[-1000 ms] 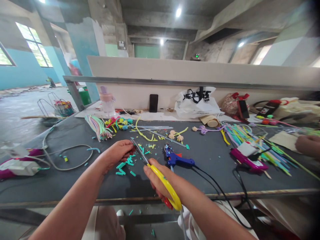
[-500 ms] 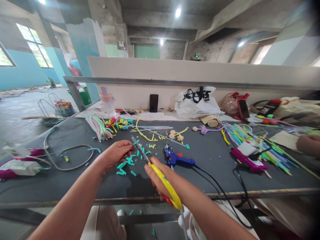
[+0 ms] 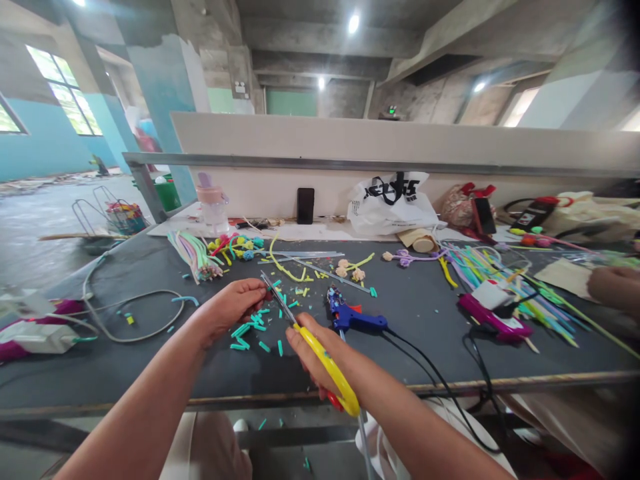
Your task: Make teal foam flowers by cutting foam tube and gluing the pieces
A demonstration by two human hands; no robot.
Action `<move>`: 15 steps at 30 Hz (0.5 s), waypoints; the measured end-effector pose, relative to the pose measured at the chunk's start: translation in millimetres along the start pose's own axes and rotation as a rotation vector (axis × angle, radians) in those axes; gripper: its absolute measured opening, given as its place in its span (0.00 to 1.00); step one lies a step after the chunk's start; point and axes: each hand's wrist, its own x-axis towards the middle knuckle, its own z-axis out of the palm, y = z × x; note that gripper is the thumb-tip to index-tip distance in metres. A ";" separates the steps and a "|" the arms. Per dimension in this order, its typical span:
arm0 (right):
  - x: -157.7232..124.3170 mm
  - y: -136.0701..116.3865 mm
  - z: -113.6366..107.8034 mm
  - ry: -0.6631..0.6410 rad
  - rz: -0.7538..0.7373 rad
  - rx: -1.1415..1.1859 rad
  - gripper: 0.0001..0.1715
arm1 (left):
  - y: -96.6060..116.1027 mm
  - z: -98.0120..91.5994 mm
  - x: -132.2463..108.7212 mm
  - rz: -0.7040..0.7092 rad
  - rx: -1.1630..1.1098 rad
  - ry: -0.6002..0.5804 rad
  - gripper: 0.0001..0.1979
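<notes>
My right hand (image 3: 313, 353) is wrapped round the yellow handle of a pair of scissors (image 3: 327, 363), whose blades point up and to the left. The blade tips lie beside the fingers of my left hand (image 3: 240, 303). Those fingers are pinched together, and what they hold, if anything, is too small to make out. Short green pieces (image 3: 241, 330) are scattered on the dark table (image 3: 230, 377) below and between my hands. A blue glue gun (image 3: 357, 319) lies just right of the scissors.
Bundles of coloured stems lie at the back left (image 3: 193, 257) and right (image 3: 530, 293). A phone (image 3: 305, 205), a bottle (image 3: 213, 207) and a white bag (image 3: 393, 203) stand along the back. Cables cross both sides. Another person's hand (image 3: 615, 287) is at the right edge.
One more green piece lies on the table below the scissors blades. The whole view has shifted slightly. Both hands keep nearly the same pose.
</notes>
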 end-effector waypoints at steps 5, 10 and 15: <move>-1.7 -3.6 -1.8 -0.007 0.003 0.002 0.11 | 0.2 -0.6 0.9 -0.005 0.016 -0.003 0.12; 1.7 -2.3 -3.4 -0.018 -0.009 -0.052 0.08 | -0.8 -3.7 3.5 0.004 0.038 -0.009 0.12; 8.6 5.6 -1.1 0.061 -0.135 -0.076 0.09 | -2.2 -5.9 5.5 0.009 0.040 -0.017 0.11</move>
